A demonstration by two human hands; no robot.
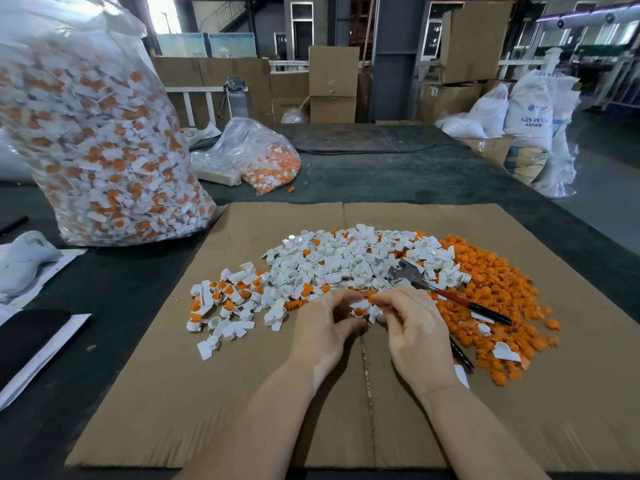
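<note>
Pinching one white piece (371, 312) and its orange cap (359, 311) between curled fingertips, the left hand (323, 329) and right hand (414, 329) work at the near edge of the pile (346, 261), keeping loose parts within reach on the cardboard (242, 410).

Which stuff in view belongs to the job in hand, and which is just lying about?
In the job: left hand and right hand, both pinching white part with orange cap; white parts pile; orange caps pile; cardboard sheet.
Lying about: pliers; water bottle; ABS resin sack; cardboard boxes.
</note>
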